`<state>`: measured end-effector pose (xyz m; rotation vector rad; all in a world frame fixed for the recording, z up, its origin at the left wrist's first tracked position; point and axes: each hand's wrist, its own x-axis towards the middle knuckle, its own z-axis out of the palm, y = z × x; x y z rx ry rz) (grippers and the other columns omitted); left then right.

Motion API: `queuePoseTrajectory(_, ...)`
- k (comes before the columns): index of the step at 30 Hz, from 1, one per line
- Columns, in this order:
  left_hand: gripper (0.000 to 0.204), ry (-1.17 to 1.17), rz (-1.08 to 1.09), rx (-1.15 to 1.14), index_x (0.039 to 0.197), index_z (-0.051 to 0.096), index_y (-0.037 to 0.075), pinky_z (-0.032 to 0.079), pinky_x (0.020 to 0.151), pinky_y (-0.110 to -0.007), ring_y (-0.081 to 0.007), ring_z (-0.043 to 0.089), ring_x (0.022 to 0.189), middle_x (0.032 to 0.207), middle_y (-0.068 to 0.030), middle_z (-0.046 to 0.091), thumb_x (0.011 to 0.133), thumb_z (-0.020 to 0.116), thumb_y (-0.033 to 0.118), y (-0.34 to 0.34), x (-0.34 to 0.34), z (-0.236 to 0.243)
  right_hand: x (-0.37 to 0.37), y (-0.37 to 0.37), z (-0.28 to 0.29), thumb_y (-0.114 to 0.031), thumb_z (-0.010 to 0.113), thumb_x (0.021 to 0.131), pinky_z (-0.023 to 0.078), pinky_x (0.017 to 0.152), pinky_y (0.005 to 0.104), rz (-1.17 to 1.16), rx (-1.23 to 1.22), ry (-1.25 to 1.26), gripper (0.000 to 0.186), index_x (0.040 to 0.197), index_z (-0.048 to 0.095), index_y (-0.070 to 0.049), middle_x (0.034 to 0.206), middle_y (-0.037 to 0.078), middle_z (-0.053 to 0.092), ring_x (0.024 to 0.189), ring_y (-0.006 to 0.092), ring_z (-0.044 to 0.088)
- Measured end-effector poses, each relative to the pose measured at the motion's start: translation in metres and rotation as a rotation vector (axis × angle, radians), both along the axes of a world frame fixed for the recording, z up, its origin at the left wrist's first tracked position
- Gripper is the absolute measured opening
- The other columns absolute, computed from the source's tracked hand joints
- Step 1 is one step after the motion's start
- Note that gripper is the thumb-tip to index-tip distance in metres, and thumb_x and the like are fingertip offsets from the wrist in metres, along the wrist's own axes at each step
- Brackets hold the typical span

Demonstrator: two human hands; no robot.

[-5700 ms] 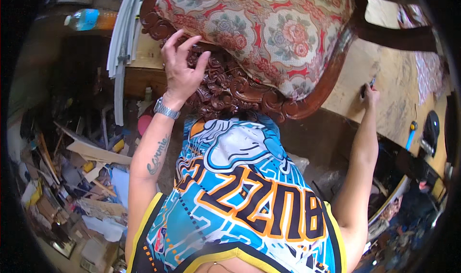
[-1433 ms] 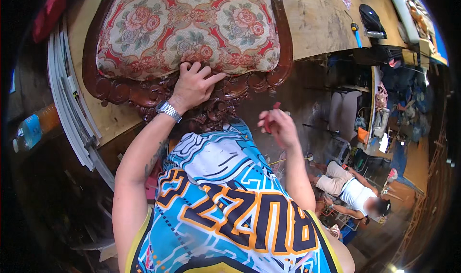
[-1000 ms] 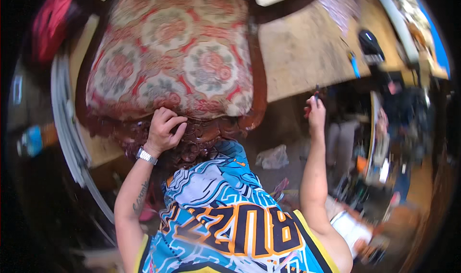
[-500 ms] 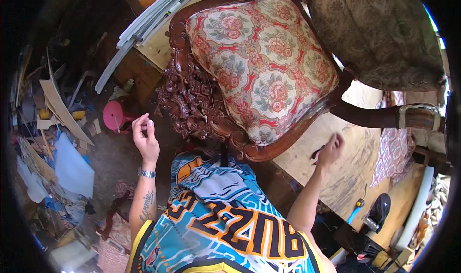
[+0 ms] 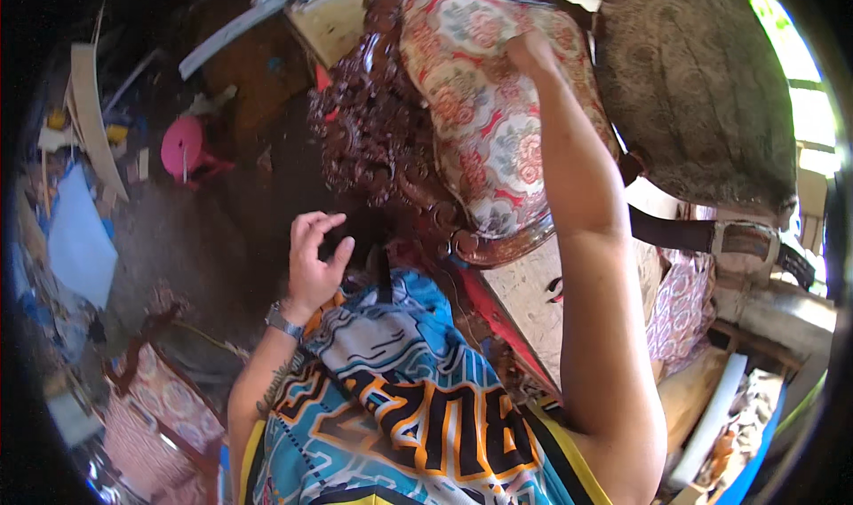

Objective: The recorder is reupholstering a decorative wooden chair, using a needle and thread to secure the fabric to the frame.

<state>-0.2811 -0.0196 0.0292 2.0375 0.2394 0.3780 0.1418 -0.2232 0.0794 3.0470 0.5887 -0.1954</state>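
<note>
A carved dark-wood chair with a floral red-and-cream cushion lies on a pale plywood bench. My right hand is on the cushion's upper part, its fingers blurred and partly hidden. On the bench below that forearm is a small dark tool, partly hidden. My left hand is off the chair's lower left, near my jersey, fingers apart and holding nothing. A brown patterned upholstered panel stands to the chair's right.
Pale strips lie at upper left. A pink round object sits on the dark floor among scraps and a blue-white sheet. Another floral chair is at lower left, patterned fabric on the bench at right.
My right hand has moved from over the bench up onto the cushion, away from the dark tool. My left hand has shifted right. The view has turned, and the chair sits higher in it.
</note>
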Motion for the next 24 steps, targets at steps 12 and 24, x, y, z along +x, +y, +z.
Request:
queuePoseTrajectory(12, 0.091, -0.655, -0.059, 0.15, 0.139, 0.041, 0.006, 0.036, 0.099, -0.05, -0.0355, 0.045, 0.12, 0.125, -0.0172, 0.052, 0.068, 0.075, 0.05, -0.108, 0.13, 0.116, -0.163, -0.155, 0.142, -0.015, 0.05, 0.088, 0.044, 0.058, 0.0332, -0.112, 1.586, -0.228, 0.019, 0.082, 0.063, -0.002, 0.071, 0.008, 0.058, 0.062, 0.0183, 0.054)
queuePoseTrajectory(24, 0.024, -0.234, -0.755, -0.28, 0.087, 0.065, 0.003, 0.051, 0.07, -0.044, -0.0361, 0.064, 0.077, 0.078, -0.0166, 0.064, 0.087, 0.056, 0.025, -0.226, 0.166, 0.092, -0.423, -0.503, 0.176, -0.022, 0.057, 0.088, 0.043, 0.058, 0.0304, -0.826, 1.015, -0.845, 0.02, 0.094, 0.059, -0.003, 0.076, 0.006, 0.054, 0.066, 0.0181, 0.05)
